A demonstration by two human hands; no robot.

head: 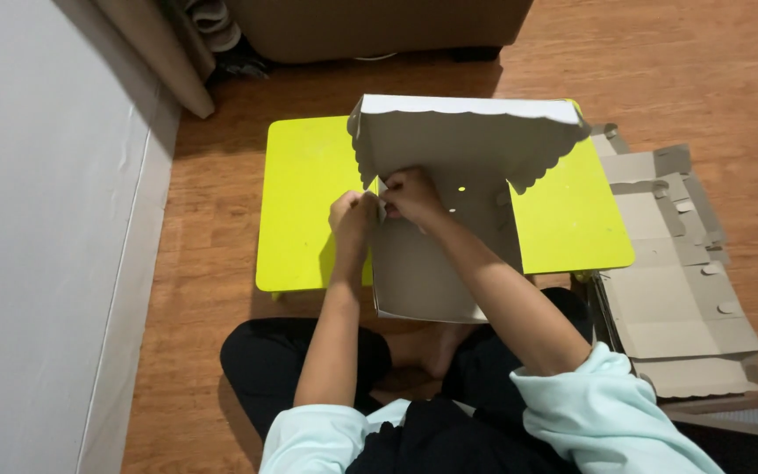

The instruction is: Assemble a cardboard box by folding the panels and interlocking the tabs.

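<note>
Over yellow table (309, 202): left hand (353, 215), right hand (410, 195) grip pinching cardboard box (449, 175) left edge flap.

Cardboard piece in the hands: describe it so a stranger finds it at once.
Find the yellow-green low table on the wood floor. The grey cardboard box blank lies on it, one scalloped panel folded up. Unlike the flat stack of blanks at right, both hands pinch its left edge.

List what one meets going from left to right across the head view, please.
White wall → yellow-green table → left hand → right hand, both on the grey cardboard box → stack of flat cardboard sheets.
</note>
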